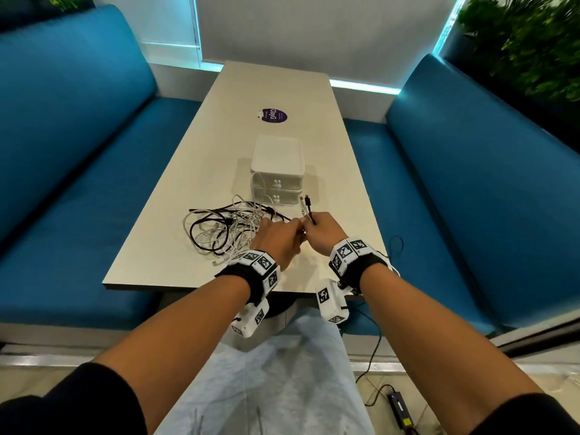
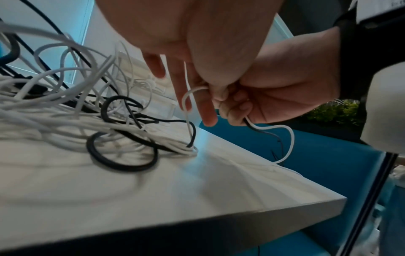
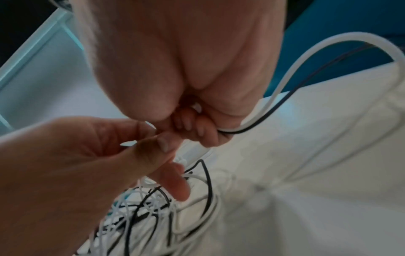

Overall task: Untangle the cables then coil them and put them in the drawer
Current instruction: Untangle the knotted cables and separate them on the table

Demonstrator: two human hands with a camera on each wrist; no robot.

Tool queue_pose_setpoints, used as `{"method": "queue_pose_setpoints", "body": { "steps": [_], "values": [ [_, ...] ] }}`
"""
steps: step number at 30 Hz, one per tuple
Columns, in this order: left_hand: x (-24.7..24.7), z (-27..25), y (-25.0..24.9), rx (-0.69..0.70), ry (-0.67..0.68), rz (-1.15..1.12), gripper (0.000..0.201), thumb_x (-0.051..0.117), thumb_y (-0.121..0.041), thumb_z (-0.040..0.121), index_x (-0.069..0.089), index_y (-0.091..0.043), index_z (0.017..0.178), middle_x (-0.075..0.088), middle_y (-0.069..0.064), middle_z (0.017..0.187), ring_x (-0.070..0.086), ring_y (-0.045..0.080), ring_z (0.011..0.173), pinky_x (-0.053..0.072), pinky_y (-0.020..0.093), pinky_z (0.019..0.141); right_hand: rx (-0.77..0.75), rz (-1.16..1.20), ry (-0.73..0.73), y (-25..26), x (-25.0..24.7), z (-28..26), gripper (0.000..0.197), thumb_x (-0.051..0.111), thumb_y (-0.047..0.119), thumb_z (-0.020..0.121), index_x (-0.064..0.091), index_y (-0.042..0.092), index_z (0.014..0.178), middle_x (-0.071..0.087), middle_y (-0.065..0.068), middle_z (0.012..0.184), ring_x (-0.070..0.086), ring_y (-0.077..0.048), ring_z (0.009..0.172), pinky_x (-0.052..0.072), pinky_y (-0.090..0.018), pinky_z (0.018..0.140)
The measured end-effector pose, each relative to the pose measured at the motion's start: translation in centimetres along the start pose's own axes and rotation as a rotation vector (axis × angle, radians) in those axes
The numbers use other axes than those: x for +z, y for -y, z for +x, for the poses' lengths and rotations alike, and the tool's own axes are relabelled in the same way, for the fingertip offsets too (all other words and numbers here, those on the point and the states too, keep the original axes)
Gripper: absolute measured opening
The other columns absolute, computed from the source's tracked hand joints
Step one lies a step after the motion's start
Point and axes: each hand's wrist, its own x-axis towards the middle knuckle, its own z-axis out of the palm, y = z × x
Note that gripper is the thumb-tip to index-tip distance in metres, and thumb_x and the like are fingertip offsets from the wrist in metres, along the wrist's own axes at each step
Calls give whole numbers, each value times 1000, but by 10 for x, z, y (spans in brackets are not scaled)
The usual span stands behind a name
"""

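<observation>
- Cables (image 1: 226, 230), black and white, lie in one knotted heap on the worktop (image 1: 282, 89), just in front of the small white drawer unit (image 1: 277, 171); we judge the untangling barely begun.
- Our right hand (image 1: 323, 233) is clenched round a white cable (image 3: 328, 52) and a thin black cable (image 3: 274, 109), whose plug ends (image 1: 306, 202) stick up past the knuckles toward the drawer unit.
- From the heel of that hand the same two cables loop out over the worktop's edge.
- Our left hand (image 1: 279, 237) pinches a small loop of white cable (image 2: 192, 97) between thumb and fingers, touching the right hand, with two fingers (image 2: 206, 110) extended down toward the heap.
- Nothing is coiled yet, as far as we can see: every strand trails back into the heap.
- Both drawers (image 1: 277, 191) look closed, one white loop leaning against their fronts; whether anything is inside we cannot tell.
- Left to do, in our judgement: free each cable, wind it, open a drawer, stow it.
</observation>
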Motion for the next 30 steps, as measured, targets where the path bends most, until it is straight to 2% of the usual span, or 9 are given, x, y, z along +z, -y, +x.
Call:
{"method": "queue_pose_setpoints", "body": {
  "steps": [2,4,8,12,16,19,23,26,30],
  "values": [
    [2,-2,4,16,42,-131,11,48,-29,97,54,-21,94,69,-2,81,62,27,85,43,38,81,12,-91,-1,-5,-2,-2,27,42,24,101,62,14,85,65,-9,94,60,-29,91,42,-31,75],
    [5,-2,8,66,58,-125,21,48,-37,98,60,-20,97,66,5,86,58,28,85,46,39,75,35,-168,-34,-11,-6,-2,30,40,24,102,66,9,100,67,-12,106,60,-31,100,46,-34,82],
    [11,-2,10,171,86,-98,26,46,-31,101,64,-16,112,62,5,101,53,26,100,48,44,80,60,-328,-72,-22,-17,-1,34,34,26,103,58,4,111,64,-19,112,59,-38,103,46,-38,81],
    [20,-3,4,196,90,-10,29,41,-29,104,63,-13,115,62,6,106,53,27,103,45,42,81,76,-463,-73,-33,-23,-5,26,36,24,103,52,6,113,62,-22,108,60,-39,96,42,-35,70],
    [25,-9,5,146,177,130,32,34,-32,105,59,-18,119,62,4,113,52,28,111,32,39,93,135,-544,-56,-47,-30,-11,21,35,15,101,49,7,115,60,-18,106,57,-33,84,40,-34,67],
    [28,-16,15,99,222,194,36,31,-38,105,60,-19,114,62,4,112,50,27,112,30,41,97,198,-570,-60,-58,-39,-14,23,35,9,98,47,6,117,60,-19,107,61,-35,91,42,-35,67],
    [29,-20,18,166,208,282,38,30,-41,105,60,-20,111,63,1,110,49,26,110,29,41,94,239,-575,-37,-64,-39,-16,26,36,5,96,47,5,119,61,-18,109,60,-34,93,43,-35,68],
    [29,-21,16,198,221,366,38,29,-41,105,60,-20,111,67,2,106,50,28,108,30,42,93,177,-518,-11,-57,-32,-15,24,36,2,95,48,4,116,63,-18,106,55,-31,83,41,-35,67],
    [27,-18,14,198,252,398,35,30,-39,104,60,-22,111,71,4,96,55,28,106,29,42,94,1,-383,66,-44,-17,-15,10,37,13,99,47,12,101,66,-17,99,62,-36,89,49,-39,73]
  ]
}}
